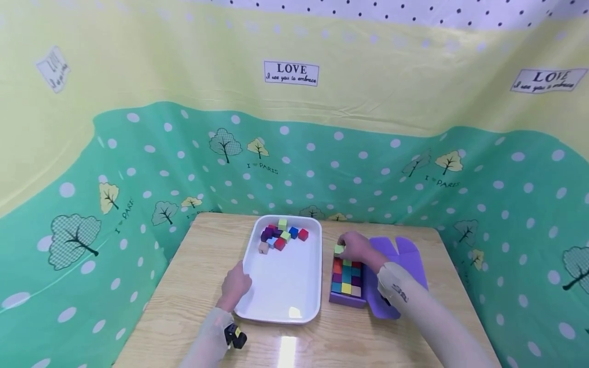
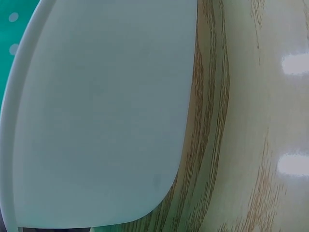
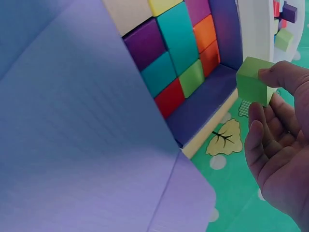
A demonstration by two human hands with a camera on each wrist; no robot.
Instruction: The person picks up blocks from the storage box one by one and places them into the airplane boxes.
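Observation:
My right hand pinches a light green cube between thumb and fingers, above the far end of a purple box. Rows of coloured cubes fill much of the box, and a bare strip of its floor shows at the far end. The box's purple lid is folded open to the right. On the left side of a white tray, my left hand grips the rim. Only the tray's outer wall and the table show in the left wrist view, with the left hand out of sight.
Several loose cubes, in red, purple, blue, light green and plain wood, lie at the tray's far end. Tray and box stand side by side on a wooden table. A green and yellow curtain hangs behind and around the table.

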